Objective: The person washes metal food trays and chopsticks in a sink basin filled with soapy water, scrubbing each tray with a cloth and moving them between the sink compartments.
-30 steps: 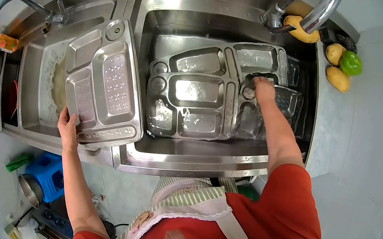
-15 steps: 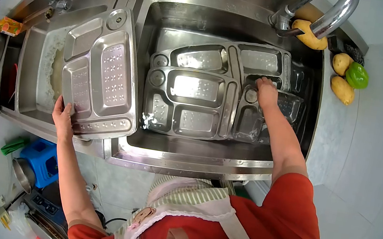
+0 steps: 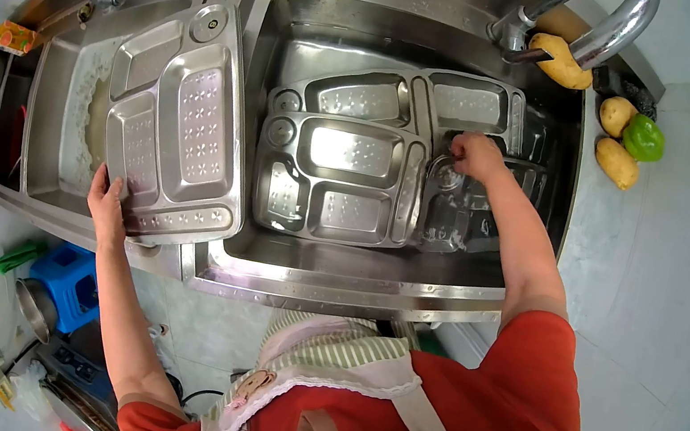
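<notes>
Over the left basin (image 3: 54, 129), a compartment tray (image 3: 172, 64) is gripped by the left hand (image 3: 106, 207). Submerged trays (image 3: 447, 218) seem handled by the right hand (image 3: 478, 157), whose closure cannot be told; a firm hold is needed.

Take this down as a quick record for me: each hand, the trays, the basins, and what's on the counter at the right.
Left hand: gripping the lower left corner of a metal tray
Held tray: over the left basin, partly covering it
Right hand: in the right basin, fingers curled among the other trays; grip unclear
Other trays: several, overlapping, compartments facing up
Right counter: green pepper beside yellow, potato-like produce
</notes>
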`<state>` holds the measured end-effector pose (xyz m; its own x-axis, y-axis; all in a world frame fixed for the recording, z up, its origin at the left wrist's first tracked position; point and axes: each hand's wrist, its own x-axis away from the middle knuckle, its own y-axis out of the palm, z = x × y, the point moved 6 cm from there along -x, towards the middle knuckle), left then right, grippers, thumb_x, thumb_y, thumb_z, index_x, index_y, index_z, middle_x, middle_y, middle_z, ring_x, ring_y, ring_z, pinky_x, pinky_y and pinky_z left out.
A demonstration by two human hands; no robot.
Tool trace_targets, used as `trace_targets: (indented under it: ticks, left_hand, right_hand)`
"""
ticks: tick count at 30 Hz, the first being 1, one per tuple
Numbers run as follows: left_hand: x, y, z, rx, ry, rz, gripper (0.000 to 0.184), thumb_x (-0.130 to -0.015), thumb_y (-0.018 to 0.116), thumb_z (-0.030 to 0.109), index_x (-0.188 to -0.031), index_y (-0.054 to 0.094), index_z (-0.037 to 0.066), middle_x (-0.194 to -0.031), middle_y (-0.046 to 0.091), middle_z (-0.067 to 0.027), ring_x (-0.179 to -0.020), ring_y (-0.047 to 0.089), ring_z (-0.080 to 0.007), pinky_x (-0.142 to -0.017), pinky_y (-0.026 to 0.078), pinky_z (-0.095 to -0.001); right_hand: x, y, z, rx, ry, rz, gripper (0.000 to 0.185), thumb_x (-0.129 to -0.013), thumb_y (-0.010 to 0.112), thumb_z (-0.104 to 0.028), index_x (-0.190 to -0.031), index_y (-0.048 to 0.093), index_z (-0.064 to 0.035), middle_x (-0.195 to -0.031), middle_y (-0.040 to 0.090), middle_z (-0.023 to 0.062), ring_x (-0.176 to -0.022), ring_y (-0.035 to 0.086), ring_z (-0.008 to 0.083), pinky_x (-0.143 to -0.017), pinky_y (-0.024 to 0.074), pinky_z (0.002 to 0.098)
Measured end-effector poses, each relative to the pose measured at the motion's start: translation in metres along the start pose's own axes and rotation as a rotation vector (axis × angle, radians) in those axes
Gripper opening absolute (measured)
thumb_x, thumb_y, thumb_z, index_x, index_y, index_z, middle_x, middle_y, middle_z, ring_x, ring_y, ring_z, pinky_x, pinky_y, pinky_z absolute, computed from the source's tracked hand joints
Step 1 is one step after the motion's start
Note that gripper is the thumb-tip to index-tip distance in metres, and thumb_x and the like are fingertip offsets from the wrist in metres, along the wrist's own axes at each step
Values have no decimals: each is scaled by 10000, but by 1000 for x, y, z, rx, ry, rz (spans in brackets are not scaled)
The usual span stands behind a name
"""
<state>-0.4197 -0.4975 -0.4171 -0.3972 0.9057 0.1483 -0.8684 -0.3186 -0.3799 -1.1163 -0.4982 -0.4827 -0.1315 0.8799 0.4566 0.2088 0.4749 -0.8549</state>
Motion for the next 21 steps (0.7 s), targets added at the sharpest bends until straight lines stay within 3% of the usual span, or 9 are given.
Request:
trace_targets:
  ticks: [6, 12, 18, 21]
  left_hand:
    - [2, 1, 3, 79, -9, -56, 474, -869, 517, 5, -1330, 440, -76, -1283, 546, -136, -1159, 518, -209, -1006, 364, -304]
    - [2, -3, 6, 200, -31, -94, 455, -869, 497, -22, -1318, 452, -78, -1251, 566, -130, -1119, 543, -193, -982, 383, -296]
    - [1, -6, 3, 284, -45, -159, 452, -866, 500, -32, -1315, 465, -62, -1225, 579, -119, -1083, 554, -175, -957, 398, -282]
    - [0, -9, 1, 290, -54, -162, 474, -849, 514, -28, -1319, 465, -56, -1134, 600, -110, -997, 572, -167, -900, 427, -277]
  right_hand:
    - [44, -22, -38, 131, -181, 47, 208, -595, 820, -197, -736, 690, -117, -900, 599, 46, -977, 544, 282, -824, 437, 412]
    - [101, -51, -74, 203, -283, 170, 152, -675, 749, -220, -737, 676, -102, -863, 550, 54, -937, 539, 267, -800, 440, 380]
    - [174, -129, -113, 294, -213, 383, 123, -711, 708, -153, -780, 644, -74, -858, 545, 59, -881, 531, 271, -761, 450, 379]
    - [209, -155, -123, 95, -141, 513, 124, -767, 679, -117, -843, 622, -38, -923, 581, 86, -861, 573, 303, -741, 480, 372]
